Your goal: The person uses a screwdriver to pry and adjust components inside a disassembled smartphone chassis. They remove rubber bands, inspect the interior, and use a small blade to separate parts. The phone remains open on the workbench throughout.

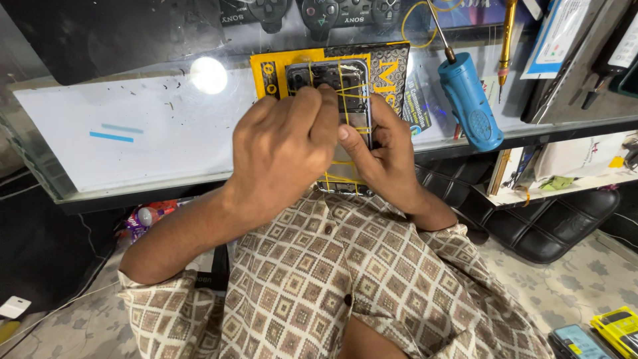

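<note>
1. Head view, centre of the frame: both hands meet over a phone with its back exposed, criss-crossed by thin yellow rubber bands. The phone lies at the near edge of the glass surface, partly on a yellow and black booklet.

2. The left hand covers the left side and middle of the phone. Its fingers are curled and pressed together, with the fingertips pinching at the bands near the phone's upper part; exactly which band it grips is hidden by the knuckles.

3. The right hand clasps the phone's right edge, thumb laid across the body and fingers wrapped behind, so it is closed on the phone.

4. Upper right of the frame: a blue-handled soldering iron lies on the surface just beside the booklet, its metal tip pointing to the top edge. Further right are a slim orange tool and some papers. At the top centre, dark game controllers sit under the glass.

5. Lower half of the frame: the person's checked shirt fills the view, with a patterned floor at lower right.

6. What could go wrong, as I judge it: a stretched band could slip off the fingertips and snap back, shifting the back panel. The phone overhangs the near edge, so a loosened right-hand grip could let it drop. The soldering iron lies near the right hand; if hot, a stray movement could touch it.
</note>
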